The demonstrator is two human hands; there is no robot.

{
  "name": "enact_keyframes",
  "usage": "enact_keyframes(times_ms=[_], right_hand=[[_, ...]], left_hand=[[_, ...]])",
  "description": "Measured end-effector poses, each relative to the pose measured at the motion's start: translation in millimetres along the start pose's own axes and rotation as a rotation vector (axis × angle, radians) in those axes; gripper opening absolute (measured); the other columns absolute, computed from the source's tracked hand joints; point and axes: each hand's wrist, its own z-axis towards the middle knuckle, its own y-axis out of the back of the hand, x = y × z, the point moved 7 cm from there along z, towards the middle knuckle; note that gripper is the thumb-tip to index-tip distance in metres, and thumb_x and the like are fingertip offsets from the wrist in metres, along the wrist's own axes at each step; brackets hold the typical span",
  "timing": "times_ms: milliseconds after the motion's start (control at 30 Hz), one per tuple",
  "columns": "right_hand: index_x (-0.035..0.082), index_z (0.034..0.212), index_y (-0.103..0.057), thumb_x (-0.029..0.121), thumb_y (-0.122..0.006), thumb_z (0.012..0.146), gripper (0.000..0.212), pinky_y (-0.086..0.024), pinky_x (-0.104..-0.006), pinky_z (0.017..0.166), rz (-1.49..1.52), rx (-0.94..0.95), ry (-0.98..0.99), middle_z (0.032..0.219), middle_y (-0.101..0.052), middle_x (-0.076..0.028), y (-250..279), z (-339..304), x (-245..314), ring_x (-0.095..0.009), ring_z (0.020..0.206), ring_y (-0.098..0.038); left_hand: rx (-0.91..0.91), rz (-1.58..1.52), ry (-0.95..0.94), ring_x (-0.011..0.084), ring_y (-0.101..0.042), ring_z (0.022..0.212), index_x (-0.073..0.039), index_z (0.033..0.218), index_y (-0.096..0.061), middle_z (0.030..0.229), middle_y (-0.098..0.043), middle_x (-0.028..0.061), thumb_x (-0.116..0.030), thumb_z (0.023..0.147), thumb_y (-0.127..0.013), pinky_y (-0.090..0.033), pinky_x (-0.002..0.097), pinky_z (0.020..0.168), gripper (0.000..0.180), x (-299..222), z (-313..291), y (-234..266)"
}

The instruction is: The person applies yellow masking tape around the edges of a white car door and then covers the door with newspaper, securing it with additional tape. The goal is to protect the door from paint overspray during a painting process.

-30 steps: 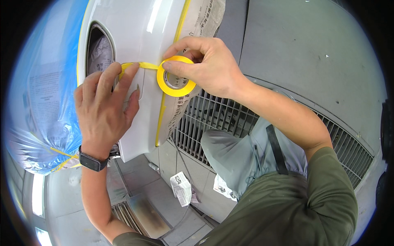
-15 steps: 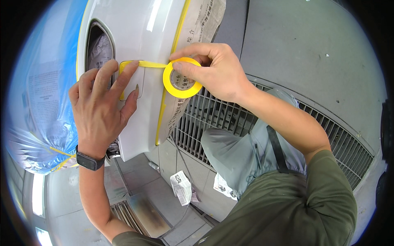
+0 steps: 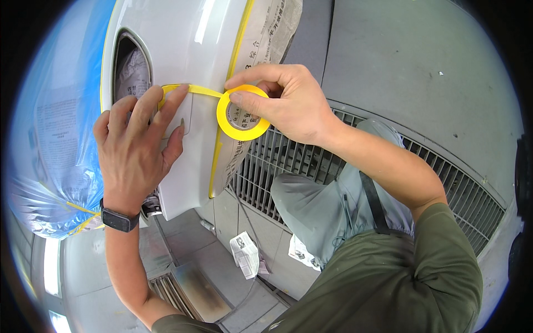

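Note:
My right hand [image 3: 294, 108] pinches a roll of yellow masking tape [image 3: 242, 135] between thumb and fingers, at the right edge of a white car bumper [image 3: 191, 172]. A taut strip of tape [image 3: 205, 91] runs left from the roll to my left index fingertip. My left hand [image 3: 133, 152] is open, fingers spread over the bumper, its index finger pressing the strip at the upper edge of a small square cover [image 3: 182, 108]. Yellow tape also follows the cover's upper left corner, partly hidden by my fingers.
Newspaper [image 3: 272, 33] is taped along the bumper's right edge. Blue plastic film [image 3: 61, 127] wraps the bodywork at left, beside an oval opening [image 3: 131, 64] stuffed with paper. Below are a floor grating [image 3: 288, 161] and a loose newspaper sheet [image 3: 245, 252].
The tape roll and my right hand have shifted slightly left and down, so the strip slants more steeply. My left index finger still presses the strip.

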Motion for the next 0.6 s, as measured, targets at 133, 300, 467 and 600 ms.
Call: enact_keyframes(times_ms=[133,300,467,600], right_hand=[[0.003,0.118,-0.078,0.014,-0.075,0.098,0.023,-0.049,-0.0202,0.064,-0.01,-0.003,0.006,0.083,-0.072,0.002,-2.0,-0.6,0.3,-0.001,0.071,-0.06],[0.003,0.122,-0.076,0.013,-0.073,0.099,0.025,-0.05,-0.0203,0.067,0.003,-0.008,-0.004,0.087,-0.073,0.001,-2.6,-5.5,0.5,-0.002,0.074,-0.062],[0.001,0.123,-0.074,0.015,-0.072,0.097,0.03,-0.051,-0.0228,0.066,0.112,-0.109,-0.01,0.079,-0.071,0.001,1.8,-22.2,-6.8,-0.003,0.072,-0.063],[-0.001,0.124,-0.073,0.013,-0.068,0.103,0.026,-0.047,-0.0223,0.063,0.283,-0.128,-0.035,0.082,-0.067,0.004,-9.4,-43.9,-16.1,-0.002,0.071,-0.055]], left_hand=[[0.013,-0.008,-0.016,0.0174,-0.053,0.116,-0.035,0.147,-0.061,0.13,-0.055,-0.0087,-0.029,0.087,-0.076,-0.039,0.0399,0.103,0.062,2.7,1.7,2.4],[0.069,0.029,-0.048,0.0185,-0.052,0.121,-0.038,0.151,-0.058,0.132,-0.054,-0.0037,-0.027,0.092,-0.074,-0.037,0.0399,0.107,0.062,2.5,1.2,0.1],[0.069,0.006,-0.071,0.0197,-0.052,0.123,-0.038,0.15,-0.059,0.132,-0.055,-0.0025,-0.024,0.095,-0.072,-0.038,0.0414,0.107,0.058,7.6,3.3,-2.0],[-0.001,0.003,-0.12,0.0181,-0.054,0.12,-0.036,0.144,-0.063,0.132,-0.056,-0.004,-0.022,0.09,-0.072,-0.041,0.0404,0.103,0.056,12.5,7.5,2.1]])
